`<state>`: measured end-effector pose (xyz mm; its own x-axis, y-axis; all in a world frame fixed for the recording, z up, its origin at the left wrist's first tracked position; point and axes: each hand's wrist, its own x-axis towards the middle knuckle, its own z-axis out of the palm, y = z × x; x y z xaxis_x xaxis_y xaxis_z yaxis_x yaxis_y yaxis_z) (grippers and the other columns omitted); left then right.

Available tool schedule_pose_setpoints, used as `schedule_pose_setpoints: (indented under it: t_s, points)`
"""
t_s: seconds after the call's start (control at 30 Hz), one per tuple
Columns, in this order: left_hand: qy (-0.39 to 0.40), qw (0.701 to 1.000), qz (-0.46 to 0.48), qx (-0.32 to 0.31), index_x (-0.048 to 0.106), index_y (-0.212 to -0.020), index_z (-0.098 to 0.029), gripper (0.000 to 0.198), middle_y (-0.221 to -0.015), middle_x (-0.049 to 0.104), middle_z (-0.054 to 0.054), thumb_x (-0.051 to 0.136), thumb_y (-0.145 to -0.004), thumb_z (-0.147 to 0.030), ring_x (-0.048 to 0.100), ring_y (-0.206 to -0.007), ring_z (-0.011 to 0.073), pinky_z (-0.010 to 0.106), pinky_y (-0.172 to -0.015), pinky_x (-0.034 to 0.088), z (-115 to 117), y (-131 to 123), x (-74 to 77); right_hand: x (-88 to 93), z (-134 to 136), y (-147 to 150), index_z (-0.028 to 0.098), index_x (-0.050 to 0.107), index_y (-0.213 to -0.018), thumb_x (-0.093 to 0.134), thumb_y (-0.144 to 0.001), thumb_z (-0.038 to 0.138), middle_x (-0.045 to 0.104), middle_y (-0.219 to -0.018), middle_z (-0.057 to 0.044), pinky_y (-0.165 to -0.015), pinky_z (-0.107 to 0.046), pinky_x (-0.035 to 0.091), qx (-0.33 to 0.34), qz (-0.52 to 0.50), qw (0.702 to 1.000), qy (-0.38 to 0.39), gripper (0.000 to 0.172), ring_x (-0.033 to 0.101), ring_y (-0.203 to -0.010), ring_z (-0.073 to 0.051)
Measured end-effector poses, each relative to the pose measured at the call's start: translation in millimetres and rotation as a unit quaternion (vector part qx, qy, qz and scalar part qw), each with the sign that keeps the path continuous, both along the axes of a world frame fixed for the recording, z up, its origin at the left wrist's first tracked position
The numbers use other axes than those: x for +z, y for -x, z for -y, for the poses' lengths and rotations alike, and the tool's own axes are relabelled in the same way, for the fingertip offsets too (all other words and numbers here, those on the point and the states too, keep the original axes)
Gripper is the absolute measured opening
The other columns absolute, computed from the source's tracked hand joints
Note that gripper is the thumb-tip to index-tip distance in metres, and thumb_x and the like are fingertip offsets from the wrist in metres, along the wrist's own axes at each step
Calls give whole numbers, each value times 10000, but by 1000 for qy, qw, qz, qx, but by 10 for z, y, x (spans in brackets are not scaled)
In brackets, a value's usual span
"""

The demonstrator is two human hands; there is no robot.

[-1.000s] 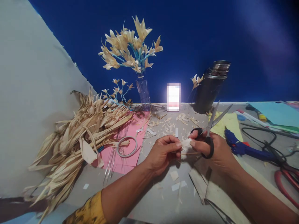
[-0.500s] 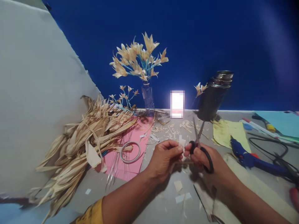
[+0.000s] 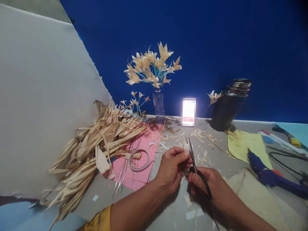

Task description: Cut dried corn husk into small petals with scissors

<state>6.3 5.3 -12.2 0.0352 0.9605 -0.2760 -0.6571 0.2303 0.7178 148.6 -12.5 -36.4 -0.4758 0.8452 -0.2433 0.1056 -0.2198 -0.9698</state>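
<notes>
My left hand [image 3: 172, 166] pinches a small pale strip [image 3: 186, 146] between thumb and fingers; whether it is husk or paper I cannot tell. Black-handled scissors [image 3: 192, 157] are in my right hand [image 3: 207, 184], their blades pointing up and nearly closed, right beside the strip and my left fingertips. Beneath my hands, pale scraps [image 3: 194, 213] lie on the grey table [image 3: 168, 211]. More shavings [image 3: 203, 157] are scattered beyond the scissors.
Dried corn husks [image 3: 89, 150] are heaped at left beside pink paper [image 3: 141, 178] with thin wires and a pale ring [image 3: 130, 160]. Husk flowers stand in a clear bottle [image 3: 158, 107]. A dark flask [image 3: 227, 109], yellow paper [image 3: 245, 141] and blue glue gun [image 3: 267, 176] are at right.
The scissors' blades have come from wide apart to nearly closed and moved left against the pale strip. The whole view has shifted, so the table's things sit farther right and lower.
</notes>
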Motion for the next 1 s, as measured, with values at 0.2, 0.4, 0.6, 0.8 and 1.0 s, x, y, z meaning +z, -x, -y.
schedule_pose_setpoints:
  t_s: [0.2, 0.4, 0.6, 0.8, 1.0]
  points:
    - [1, 1000, -11, 3, 610, -706, -145, 292, -624, 631, -5, 869, -596, -224, 581, -566, 101, 220, -592, 454, 15, -6, -3, -8, -12, 1, 208, 522, -628, 618, -795, 723, 477, -516, 32, -458, -246, 287, 12, 14, 1000, -20, 550, 378, -473, -106]
    - [-10, 1000, -18, 7, 605, -693, -148, 288, -617, 619, -11, 866, -600, -226, 579, -567, 101, 220, -589, 442, 6, 4, -4, -19, -14, 4, 201, 528, -603, 632, -812, 619, 504, -515, 19, -450, -240, 274, -3, 45, 999, -16, 479, 374, -465, -101]
    - [-18, 1000, -24, 3, 608, -701, -150, 292, -626, 625, -7, 868, -600, -233, 581, -569, 106, 222, -585, 440, 14, 10, 22, 60, 26, 34, 207, 497, -557, 675, -769, 578, 436, -480, 45, -449, -238, 241, -28, 40, 999, 18, 463, 320, -454, -88]
    - [-18, 999, -30, 2, 610, -699, -150, 278, -625, 631, -8, 863, -611, -225, 584, -562, 103, 217, -579, 444, 18, 13, 39, 127, 49, 42, 211, 471, -529, 657, -773, 625, 427, -480, 43, -479, -246, 264, -33, 42, 999, -8, 516, 327, -475, -94]
    - [-30, 999, -35, -9, 612, -716, -149, 245, -623, 642, 1, 835, -647, -223, 592, -569, 106, 218, -591, 467, 14, 37, 34, 146, 68, 58, 217, 454, -525, 663, -765, 621, 410, -458, 52, -470, -248, 246, -43, 43, 998, 11, 514, 318, -461, -90]
